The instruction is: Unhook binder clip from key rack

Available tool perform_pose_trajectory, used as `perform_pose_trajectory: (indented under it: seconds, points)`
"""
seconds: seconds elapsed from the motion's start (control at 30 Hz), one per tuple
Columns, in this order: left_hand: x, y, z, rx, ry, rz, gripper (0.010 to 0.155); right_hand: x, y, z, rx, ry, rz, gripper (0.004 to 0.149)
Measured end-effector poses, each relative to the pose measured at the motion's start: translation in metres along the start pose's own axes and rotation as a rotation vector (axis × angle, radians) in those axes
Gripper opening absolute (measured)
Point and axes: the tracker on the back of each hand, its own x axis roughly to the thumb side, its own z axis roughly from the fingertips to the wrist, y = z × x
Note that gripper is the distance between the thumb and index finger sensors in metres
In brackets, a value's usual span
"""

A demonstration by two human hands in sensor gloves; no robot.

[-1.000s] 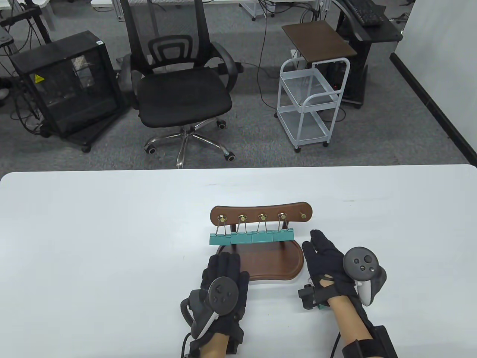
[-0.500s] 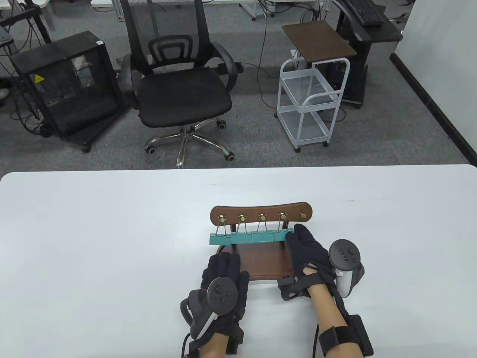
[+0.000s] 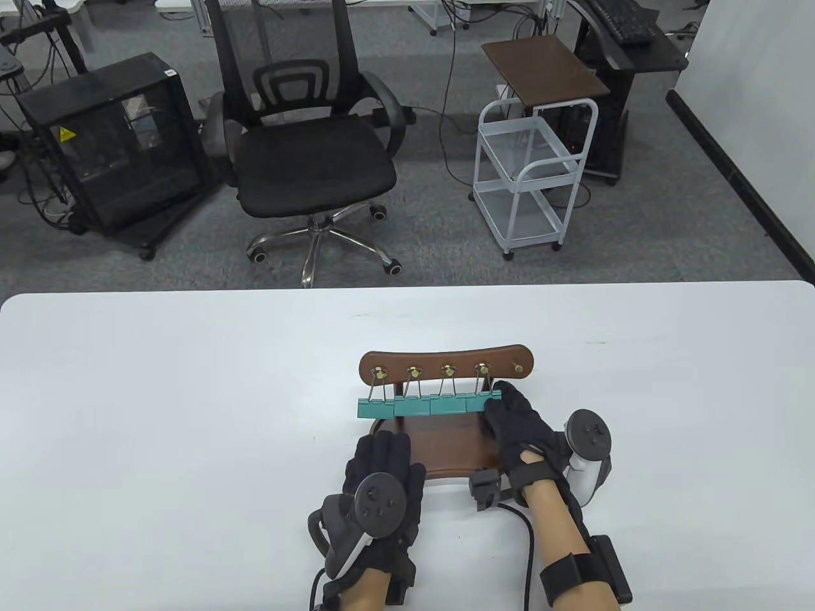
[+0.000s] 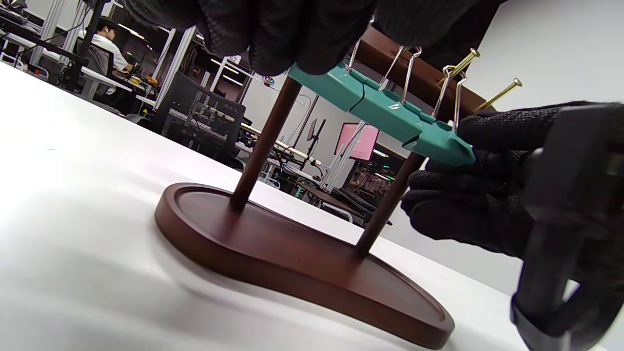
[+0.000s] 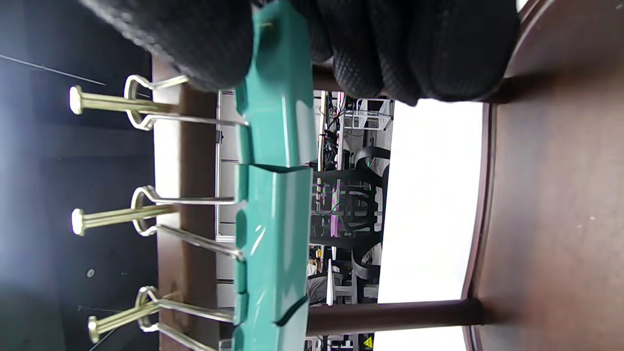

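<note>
Both hands sit at the key rack (image 3: pixel 446 445): the left hand (image 3: pixel 381 484) rests flat on the near left edge of its base, steadying it, while the right hand (image 3: pixel 519 423) pinches the rightmost binder clip (image 3: pixel 482 403) between thumb and fingers (the right wrist view shows this plainly). All 4 clips hang from their pegs, so unhooking is not yet done; the lift off the peg remains.

No legible text anywhere.
</note>
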Motion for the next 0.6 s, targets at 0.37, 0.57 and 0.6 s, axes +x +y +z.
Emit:
perform_pose_trajectory:
  seconds: [0.37, 0.57, 0.6]
  points:
    - [0.0, 0.0005, -0.0002, 0.002, 0.001, 0.001, 0.061, 0.002, -0.0078, 0.001, -0.02, -0.02, 0.007, 0.059]
    - [0.0002, 0.0009, -0.0001, 0.004, 0.001, 0.001, 0.061, 0.0027, -0.0091, 0.0019, -0.02, -0.022, -0.03, 0.057]
    - [0.0002, 0.0009, 0.0, 0.004, 0.001, 0.001, 0.061, 0.0027, -0.0093, 0.002, -0.019, -0.021, -0.035, 0.057]
